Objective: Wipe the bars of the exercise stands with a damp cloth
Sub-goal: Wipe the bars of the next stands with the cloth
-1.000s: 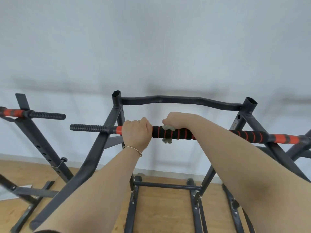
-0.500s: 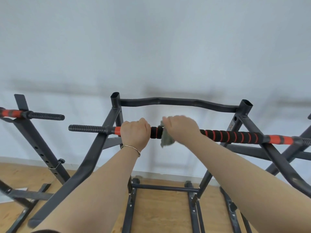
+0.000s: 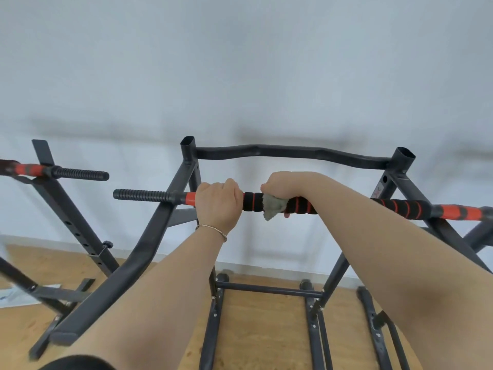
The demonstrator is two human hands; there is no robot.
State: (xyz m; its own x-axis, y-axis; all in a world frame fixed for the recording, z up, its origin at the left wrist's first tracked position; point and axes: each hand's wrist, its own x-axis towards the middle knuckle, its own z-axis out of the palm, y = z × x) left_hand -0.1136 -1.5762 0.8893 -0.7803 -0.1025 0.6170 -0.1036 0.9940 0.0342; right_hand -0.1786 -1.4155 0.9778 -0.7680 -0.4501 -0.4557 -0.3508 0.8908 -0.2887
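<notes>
A black and orange padded bar (image 3: pixel 400 208) runs across the black exercise stand (image 3: pixel 290 152) in front of me. My left hand (image 3: pixel 217 202) grips this bar near its left end, just right of the orange band. My right hand (image 3: pixel 284 184) is wrapped over the bar a little further right and presses a grey cloth (image 3: pixel 272 208) against the foam. A corner of the cloth hangs below the bar. The ribbed black tip of the bar (image 3: pixel 141 195) sticks out past the stand's left upright.
A second stand with its own ribbed bar (image 3: pixel 77 173) is at the left. More black frame tubes (image 3: pixel 477 236) cross at the right. The stands' base rails (image 3: pixel 269 289) rest on a wooden floor, close to a white wall.
My right hand with the cloth slid right along the bar and has come back left, close to my left hand. My left hand kept its grip in the same place.
</notes>
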